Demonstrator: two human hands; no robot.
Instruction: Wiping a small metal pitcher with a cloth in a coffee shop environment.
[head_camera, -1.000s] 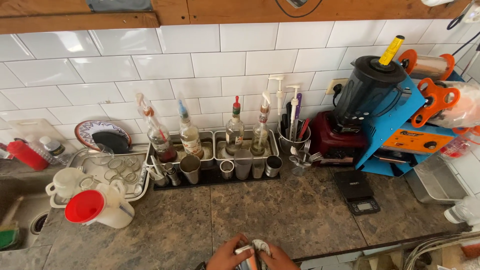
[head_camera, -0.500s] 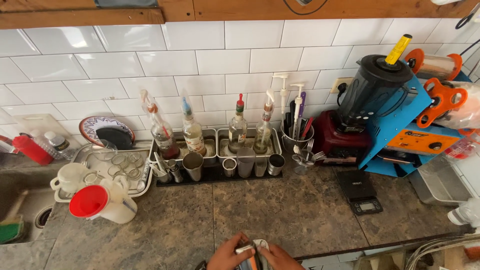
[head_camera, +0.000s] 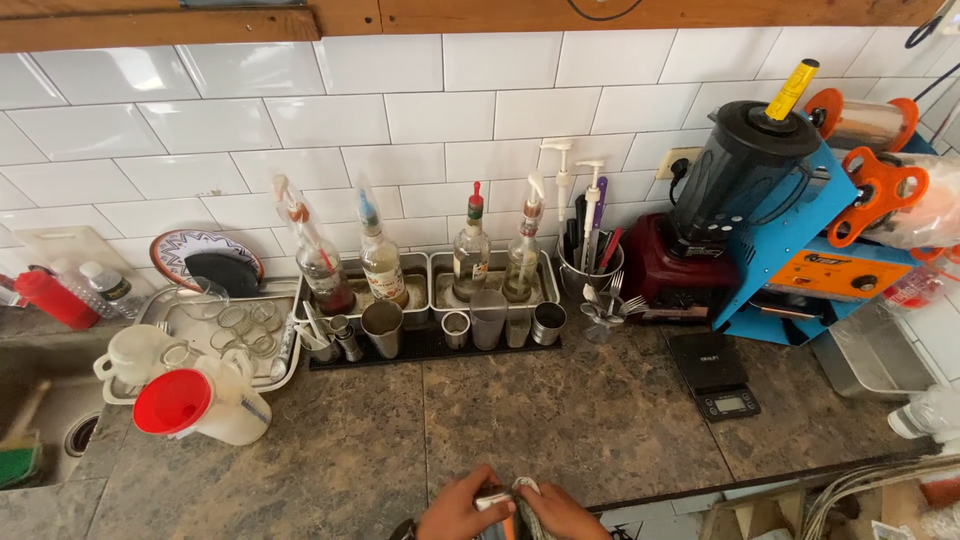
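- Left hand (head_camera: 457, 508) is seen at the near table (head_camera: 560, 420) edge, its fingers (head_camera: 478, 487) clenched on a small white item (head_camera: 490, 499).
- Right hand (head_camera: 558, 515) lies just beside it, fingers grasping a crumpled cloth (head_camera: 527, 490); the two hands touch.
- Far left of the fingers, a white jug with red lid (head_camera: 200, 402) is noted.
- Far right, a black scale (head_camera: 714, 373) is noted.

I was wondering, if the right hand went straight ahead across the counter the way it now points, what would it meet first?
The right hand points roughly away from the person, over bare stone counter. The way looks free until the row of metal cups on the black mat, likely first, though depth is unclear.
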